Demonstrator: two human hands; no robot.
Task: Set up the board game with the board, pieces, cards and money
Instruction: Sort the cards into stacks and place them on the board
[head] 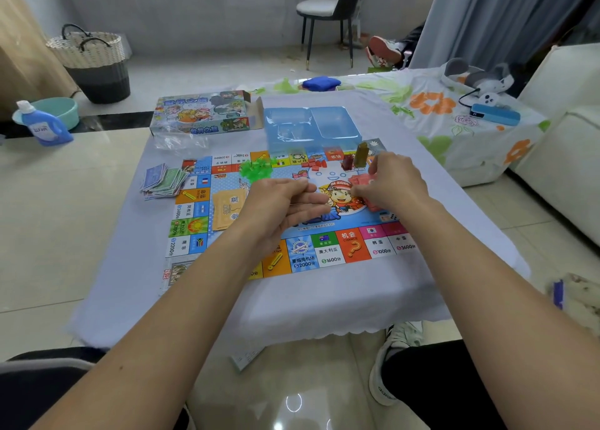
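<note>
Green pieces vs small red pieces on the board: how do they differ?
The green pieces are translucent bright green and heaped in one clump near the board's far-left inner corner; the small red pieces are opaque red, fewer, and spread loosely to the right of them. The green heap looks bulkier than the red scatter. Both lie on the board, untouched by either hand.

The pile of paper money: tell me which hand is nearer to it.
Left. The left hand hovers over the middle of the board, to the right of the paper money. The right hand is farther right, at the red pieces.
</note>
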